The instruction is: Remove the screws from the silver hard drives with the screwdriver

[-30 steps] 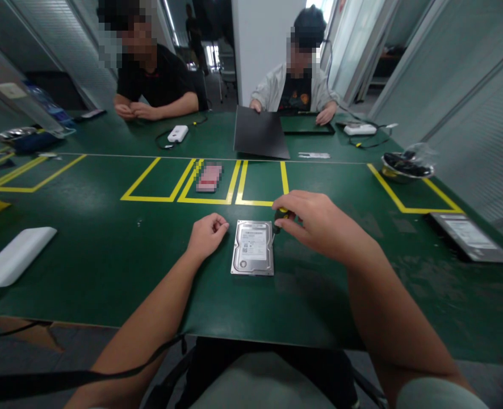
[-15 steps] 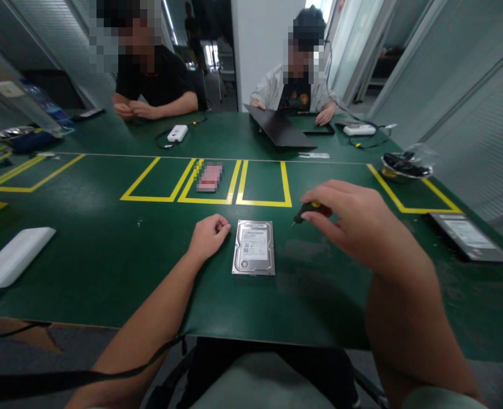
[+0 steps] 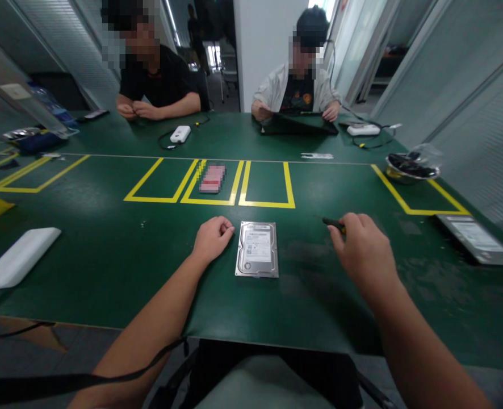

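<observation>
Hard drive (image 3: 257, 250), label up, lying flat on the green tabletop (image 3: 302, 312) between the two hands, long axis pointing away from the wearer. Left hand (image 3: 212, 240), the nearer of the two, sits just beside the drive's left edge, fingers curled in, nothing visible inside. Right hand (image 3: 364, 241), well apart on the drive's other side, grips a screwdriver (image 3: 333, 224) by its handle, the thin shaft directed leftward, clear of the drive. Right of that hand: a labelled metal unit (image 3: 479, 236). Beyond both hands: yellow tape outlines (image 3: 267, 204), then a co-worker (image 3: 296, 85) holding a dark panel (image 3: 300, 126).
</observation>
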Motion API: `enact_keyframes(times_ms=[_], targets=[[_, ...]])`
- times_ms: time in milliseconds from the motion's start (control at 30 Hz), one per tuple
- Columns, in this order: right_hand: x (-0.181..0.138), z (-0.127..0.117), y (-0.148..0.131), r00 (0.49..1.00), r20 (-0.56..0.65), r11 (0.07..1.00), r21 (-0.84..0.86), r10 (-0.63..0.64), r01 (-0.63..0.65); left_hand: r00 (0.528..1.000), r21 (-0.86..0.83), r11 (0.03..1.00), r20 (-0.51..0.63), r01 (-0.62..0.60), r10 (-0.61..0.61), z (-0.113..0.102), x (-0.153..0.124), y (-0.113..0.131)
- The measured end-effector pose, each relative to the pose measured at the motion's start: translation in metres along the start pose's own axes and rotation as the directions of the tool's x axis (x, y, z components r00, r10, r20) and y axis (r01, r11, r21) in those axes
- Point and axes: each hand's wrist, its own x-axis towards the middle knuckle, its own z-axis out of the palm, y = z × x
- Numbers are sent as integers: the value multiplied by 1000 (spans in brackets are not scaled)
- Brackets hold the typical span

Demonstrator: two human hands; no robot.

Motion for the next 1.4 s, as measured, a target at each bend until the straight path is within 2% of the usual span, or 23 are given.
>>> enact_keyframes(times_ms=[133, 367, 600, 733, 833, 933, 1033, 1100, 1167, 1267, 1400], targets=[[-13, 19, 10, 996, 59, 996, -56, 67, -63, 1000, 2, 1000, -2, -7, 7, 0, 0, 0], [-15, 40, 10, 928, 353, 989, -129, 118, -77, 1000, 15, 1000, -3, -8, 8, 1, 1, -1], [-10, 33, 7, 902, 414, 978, -208, 118, -33, 1000, 26, 1000, 5, -1, 1, 2, 1, -3], [-10, 20, -4, 944, 328, 970, -240, 40, 42, 1000, 35, 999, 14, 3, -3, 2, 1, -2], [-10, 11, -19, 957, 255, 980, -102, -140, 171, 1000, 32, 999, 14, 2, -3, 2, 2, -2], [-12, 10, -41, 918, 143, 921, 185, -370, 342, 1000, 25, 1000, 15, 4, -5, 1, 2, -2], [-17, 18, -63, 839, -14, 758, 422, -543, 498, 1000, 24, 1000, 12, 2, -2, 1, 1, -1], [-21, 29, -73, 801, -121, 668, 487, -586, 563, 1000, 25, 1000, 8, -5, 5, 1, 1, -2], [-26, 41, -79, 790, -181, 625, 519, -586, 583, 1000, 24, 1000, 7, -13, 13, 1, 1, -2], [-31, 55, -80, 787, -196, 610, 533, -585, 586, 1000, 23, 1000, 3, -13, 13, 2, 1, -3], [-33, 60, -74, 781, -187, 610, 527, -596, 592, 1000, 19, 1000, -1, -7, 7, 2, 1, -2]])
